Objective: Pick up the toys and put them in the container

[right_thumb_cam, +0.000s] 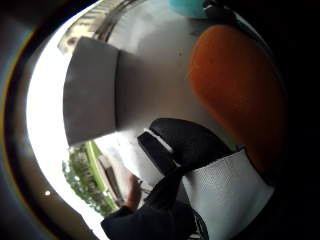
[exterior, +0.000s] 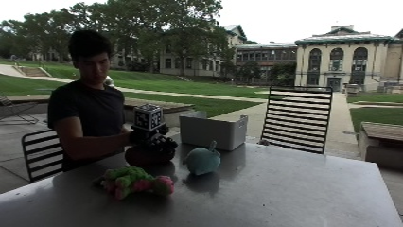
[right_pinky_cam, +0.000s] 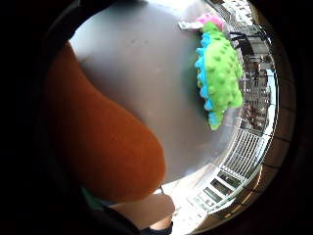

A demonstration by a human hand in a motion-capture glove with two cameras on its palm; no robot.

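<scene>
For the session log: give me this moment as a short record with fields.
setting: grey table outdoors
right hand: gloved, on top of the orange toy, fingers curled over it
orange toy: on the table, in front of the person
teal toy: on the table, beside the orange toy
green and pink toy: lying near the table's front edge
container: grey bin behind the toys; inside not visible

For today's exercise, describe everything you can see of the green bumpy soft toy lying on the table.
The green soft toy is plush, covered in raised nubs, with a blue jagged fringe along one edge and a pink end, where a small white tag sticks out. It lies flat on its side on the grey table, near the front edge, apart from the brown toy under the gloved right hand. Nothing but the table touches it.
</scene>
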